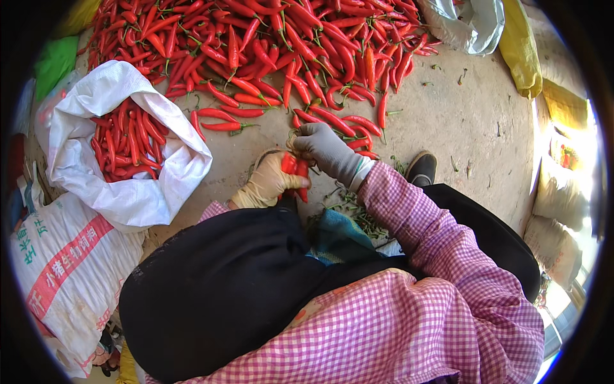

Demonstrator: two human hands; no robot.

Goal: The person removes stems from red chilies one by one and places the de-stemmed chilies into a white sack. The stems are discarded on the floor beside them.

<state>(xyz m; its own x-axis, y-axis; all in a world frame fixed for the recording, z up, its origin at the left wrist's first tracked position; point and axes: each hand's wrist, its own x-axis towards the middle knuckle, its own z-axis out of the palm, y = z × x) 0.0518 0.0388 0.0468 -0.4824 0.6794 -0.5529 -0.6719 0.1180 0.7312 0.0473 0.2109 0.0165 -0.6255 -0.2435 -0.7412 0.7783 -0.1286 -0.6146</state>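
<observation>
My left hand (268, 180), in a cream-coloured glove, is closed around a few red chili peppers (301, 180). Close beside it is my right hand (319, 146), in a grey knit glove, its fingertips at the stem end of those peppers; exactly what they pinch is too small to tell. Beyond both hands a large heap of red chili peppers (268, 43) with green stems covers the floor. To the left stands a white woven sack (184, 177) with its rim rolled back, holding red peppers (127, 139) with few stems visible.
Green stems (357, 209) lie on the concrete floor (470, 120) between my legs, near a blue-green cloth or sack (343, 235). A printed white sack (72, 269) lies at the lower left. Yellow (520, 53) and white sacks line the right side. My dark shoe (422, 168) is right of the hands.
</observation>
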